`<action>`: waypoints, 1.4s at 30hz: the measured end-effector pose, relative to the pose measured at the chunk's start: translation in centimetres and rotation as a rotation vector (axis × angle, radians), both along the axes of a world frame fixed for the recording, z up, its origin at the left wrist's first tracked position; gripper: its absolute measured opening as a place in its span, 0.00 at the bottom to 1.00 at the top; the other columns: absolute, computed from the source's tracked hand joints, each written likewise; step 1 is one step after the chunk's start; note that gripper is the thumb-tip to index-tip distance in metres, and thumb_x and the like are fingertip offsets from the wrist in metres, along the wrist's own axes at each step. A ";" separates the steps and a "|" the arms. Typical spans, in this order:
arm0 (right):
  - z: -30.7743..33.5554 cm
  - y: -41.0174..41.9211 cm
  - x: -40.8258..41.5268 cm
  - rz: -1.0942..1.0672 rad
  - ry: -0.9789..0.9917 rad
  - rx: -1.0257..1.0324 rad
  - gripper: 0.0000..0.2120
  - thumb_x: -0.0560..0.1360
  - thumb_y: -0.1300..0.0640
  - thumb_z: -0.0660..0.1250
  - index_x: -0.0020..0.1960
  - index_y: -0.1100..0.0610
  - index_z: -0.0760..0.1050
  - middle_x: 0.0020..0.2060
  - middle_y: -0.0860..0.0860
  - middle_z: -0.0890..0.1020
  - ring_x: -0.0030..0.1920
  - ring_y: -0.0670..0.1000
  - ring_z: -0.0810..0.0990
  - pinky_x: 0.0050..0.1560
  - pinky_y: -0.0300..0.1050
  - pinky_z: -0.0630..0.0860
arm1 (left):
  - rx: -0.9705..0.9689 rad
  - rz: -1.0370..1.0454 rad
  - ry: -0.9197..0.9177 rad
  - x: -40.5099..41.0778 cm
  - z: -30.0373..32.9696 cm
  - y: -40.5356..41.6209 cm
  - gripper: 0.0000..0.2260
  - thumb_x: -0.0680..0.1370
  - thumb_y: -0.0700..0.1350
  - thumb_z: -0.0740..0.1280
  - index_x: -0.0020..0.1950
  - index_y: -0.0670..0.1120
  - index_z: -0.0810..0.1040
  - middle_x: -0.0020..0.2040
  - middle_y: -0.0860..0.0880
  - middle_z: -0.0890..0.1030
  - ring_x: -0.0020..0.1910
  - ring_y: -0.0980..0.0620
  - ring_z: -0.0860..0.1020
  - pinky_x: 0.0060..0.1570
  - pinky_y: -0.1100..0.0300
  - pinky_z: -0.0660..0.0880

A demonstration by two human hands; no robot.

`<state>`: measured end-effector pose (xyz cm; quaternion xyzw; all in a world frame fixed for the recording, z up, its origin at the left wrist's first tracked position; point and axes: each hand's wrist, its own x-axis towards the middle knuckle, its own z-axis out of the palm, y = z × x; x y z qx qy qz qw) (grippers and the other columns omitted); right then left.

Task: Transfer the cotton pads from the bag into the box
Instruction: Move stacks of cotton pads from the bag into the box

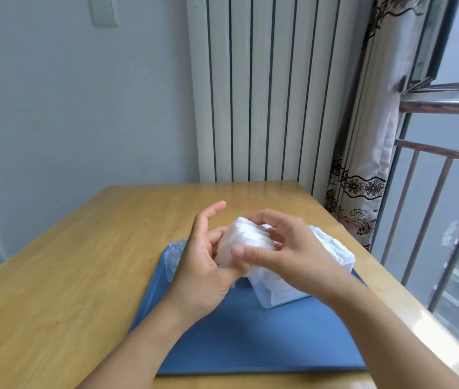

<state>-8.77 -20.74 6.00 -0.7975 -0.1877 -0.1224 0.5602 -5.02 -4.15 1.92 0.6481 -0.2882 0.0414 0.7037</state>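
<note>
Head view shows the right hand [287, 248] curled over a white stack of cotton pads [246, 241], its thumb pressed against the near face of the stack and its fingers wrapped over the top and far side. Opposite it, the left hand [204, 265] supports the same stack from the other side: palm turned toward the pads, thumb tucked under the lower edge, index finger lifted and pointing away, the other fingers loosely bent against the stack. Both hands hold the pads raised above the table.

Directly beneath and behind the right hand sits the clear plastic box [284, 290], open at the top, with more white pads showing inside past the right knuckles. Just beyond the left wrist, on its outer side, lies the crumpled transparent bag [174, 255], apart from the stack. Box and bag both rest on a blue mat [250, 341] under the forearms. The mat lies on a wooden table [68, 276]. Farther off stand a white radiator [264, 88] and, to the right-hand side, a patterned curtain [368, 153].
</note>
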 end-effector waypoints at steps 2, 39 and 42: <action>0.3 -1.2 0.2 0.047 0.029 -0.079 0.13 0.69 0.53 0.81 0.48 0.54 0.82 0.38 0.51 0.84 0.39 0.51 0.82 0.39 0.41 0.76 | -0.006 0.029 0.026 0.1 0.0 0.1 0.41 0.64 0.44 0.82 0.72 0.56 0.66 0.56 0.47 0.83 0.55 0.47 0.84 0.48 0.57 0.81; 0.3 -4.3 0.4 -0.339 0.211 -0.574 0.18 0.71 0.38 0.74 0.37 0.52 0.83 0.26 0.43 0.82 0.26 0.43 0.77 0.31 0.40 0.74 | 0.894 0.120 -0.517 0.0 -1.2 -0.4 0.12 0.77 0.63 0.66 0.53 0.57 0.76 0.54 0.62 0.72 0.52 0.59 0.73 0.51 0.60 0.74; 0.2 -3.9 0.5 -0.403 -0.113 -0.534 0.09 0.73 0.44 0.75 0.38 0.48 0.84 0.34 0.41 0.84 0.38 0.39 0.80 0.38 0.36 0.76 | 0.903 0.126 -0.505 0.0 -1.2 -0.3 0.12 0.77 0.62 0.67 0.53 0.57 0.78 0.56 0.62 0.72 0.52 0.60 0.73 0.51 0.60 0.74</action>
